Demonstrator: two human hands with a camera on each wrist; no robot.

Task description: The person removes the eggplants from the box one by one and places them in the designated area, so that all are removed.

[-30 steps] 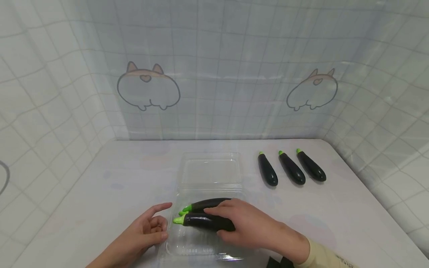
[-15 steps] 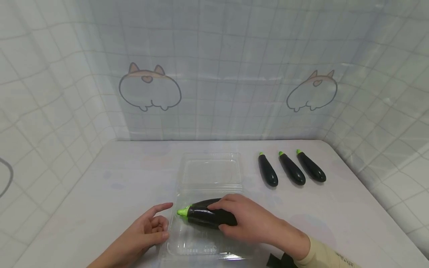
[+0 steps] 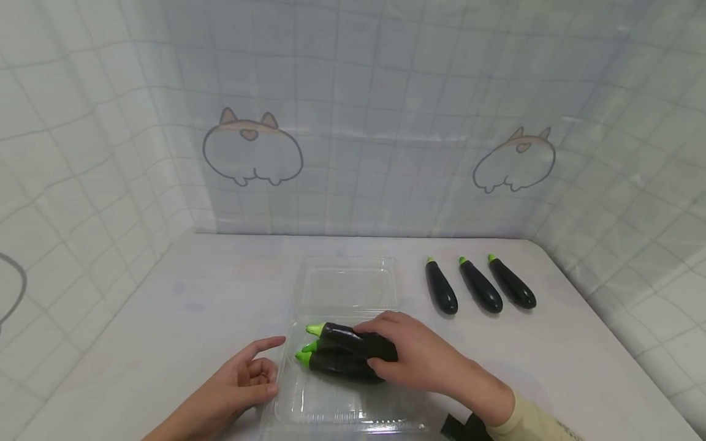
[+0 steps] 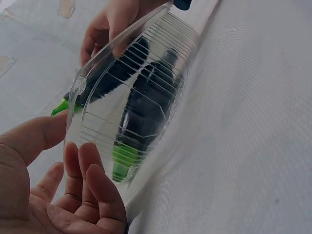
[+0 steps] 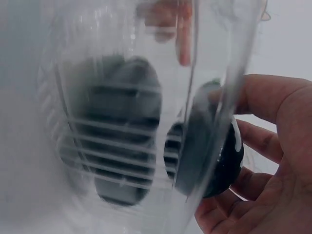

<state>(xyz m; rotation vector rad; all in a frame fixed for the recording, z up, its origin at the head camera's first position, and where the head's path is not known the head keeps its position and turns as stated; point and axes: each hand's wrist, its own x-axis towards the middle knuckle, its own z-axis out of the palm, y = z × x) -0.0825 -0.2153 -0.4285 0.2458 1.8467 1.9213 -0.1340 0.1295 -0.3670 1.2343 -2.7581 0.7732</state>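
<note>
Right hand [image 3: 410, 354] gripping an eggplant [image 3: 344, 338], left hand [image 3: 239, 380] relaxed beside a clear container [image 3: 314, 404], pale tabletop [image 3: 165, 343], grid-lined cartoon backdrop [image 3: 380, 92]

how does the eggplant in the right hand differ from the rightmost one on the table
The held eggplant is gripped by the right hand over the clear container; the rightmost eggplant lies on the table. The held eggplant's stem points left in the head view; the rightmost eggplant's points toward the table's far edge. The hand partly hides the held eggplant; the rightmost shows whole. Both are dark, glossy and green-stemmed.
</note>
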